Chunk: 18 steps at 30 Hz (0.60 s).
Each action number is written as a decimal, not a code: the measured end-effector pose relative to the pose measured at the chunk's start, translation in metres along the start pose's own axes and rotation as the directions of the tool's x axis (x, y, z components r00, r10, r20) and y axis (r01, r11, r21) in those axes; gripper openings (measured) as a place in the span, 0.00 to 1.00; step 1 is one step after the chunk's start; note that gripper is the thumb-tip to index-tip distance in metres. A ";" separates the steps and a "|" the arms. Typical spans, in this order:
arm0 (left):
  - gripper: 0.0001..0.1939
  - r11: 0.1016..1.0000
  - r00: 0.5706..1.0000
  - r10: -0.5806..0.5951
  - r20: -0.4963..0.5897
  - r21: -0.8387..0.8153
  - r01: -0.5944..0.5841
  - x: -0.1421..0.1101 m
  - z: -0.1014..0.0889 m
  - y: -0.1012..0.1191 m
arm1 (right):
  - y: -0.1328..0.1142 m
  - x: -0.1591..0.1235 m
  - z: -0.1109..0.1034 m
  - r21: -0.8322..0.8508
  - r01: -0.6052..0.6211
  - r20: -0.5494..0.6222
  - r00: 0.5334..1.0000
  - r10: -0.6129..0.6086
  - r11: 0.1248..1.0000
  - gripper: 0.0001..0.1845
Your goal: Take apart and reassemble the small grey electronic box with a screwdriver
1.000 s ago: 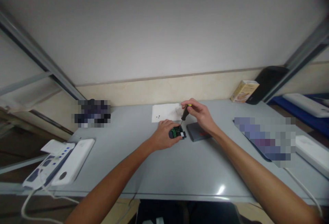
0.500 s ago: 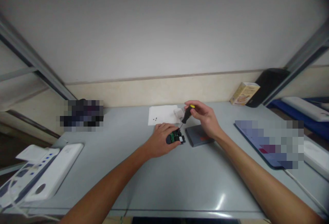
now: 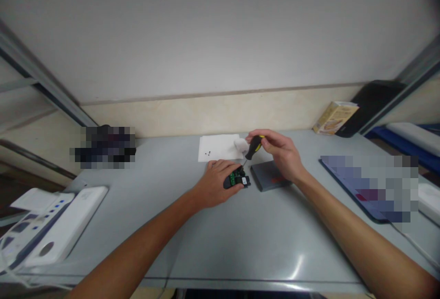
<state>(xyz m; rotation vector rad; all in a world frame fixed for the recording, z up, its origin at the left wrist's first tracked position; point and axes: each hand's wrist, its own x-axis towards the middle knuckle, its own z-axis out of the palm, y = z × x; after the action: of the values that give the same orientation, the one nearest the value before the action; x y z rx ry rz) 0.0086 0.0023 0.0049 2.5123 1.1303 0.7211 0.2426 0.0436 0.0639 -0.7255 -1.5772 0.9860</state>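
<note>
My left hand (image 3: 216,183) rests on the grey table (image 3: 220,230) and grips a small black device (image 3: 237,180) whose green circuit board lies bare. My right hand (image 3: 280,154) is closed round a screwdriver (image 3: 253,147) with a black and yellow handle. Its tip points down onto the device. A dark grey flat case (image 3: 270,175) with a red mark lies just right of the device, under my right wrist. Behind the hands lies a white sheet of paper (image 3: 217,147) with a few tiny dark screws on it.
A white power strip with blue switches (image 3: 51,223) sits at the table's left front. A yellowish carton (image 3: 335,116) and a black object (image 3: 373,104) stand at the back right. Blurred patches cover things at back left and at right. Metal shelf struts run along both sides.
The view has shifted slightly. Both hands stay at the device, and the screwdriver remains pointed at it, with its handle turned a little in my fingers.
</note>
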 end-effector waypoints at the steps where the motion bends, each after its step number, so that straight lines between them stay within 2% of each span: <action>1: 0.26 1.000 1.000 0.002 0.001 -0.006 -0.002 0.000 0.000 0.000 | 0.000 0.000 0.001 -0.006 0.015 -0.004 1.000 -0.015 1.000 0.13; 4: 0.26 1.000 1.000 -0.002 0.014 -0.026 0.002 0.000 -0.001 0.000 | -0.002 -0.001 0.004 -0.050 0.056 -0.043 0.997 -0.058 0.997 0.08; 6: 0.26 0.999 1.000 -0.015 0.023 -0.035 0.016 0.000 -0.001 0.000 | -0.003 0.000 0.004 -0.052 0.039 -0.044 0.998 -0.042 0.998 0.07; 11: 0.25 0.997 0.999 -0.047 0.005 -0.061 0.047 0.000 0.000 0.000 | 0.002 -0.001 0.001 0.032 -0.003 -0.006 1.000 0.003 0.999 0.11; 15: 0.25 0.995 0.999 -0.051 -0.010 -0.086 0.050 0.000 0.004 -0.004 | 0.002 -0.002 0.007 -0.025 0.054 -0.059 0.997 -0.055 0.998 0.10; 18: 0.26 0.994 0.998 -0.049 -0.030 -0.096 0.046 0.000 0.006 -0.008 | -0.002 -0.004 0.012 -0.053 0.040 -0.041 0.998 -0.042 0.998 0.08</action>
<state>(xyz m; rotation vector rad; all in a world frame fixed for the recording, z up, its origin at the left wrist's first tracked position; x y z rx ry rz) 0.0075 0.0068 -0.0038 2.3944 1.1349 0.7870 0.2322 0.0370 0.0629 -0.7423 -1.5796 0.8971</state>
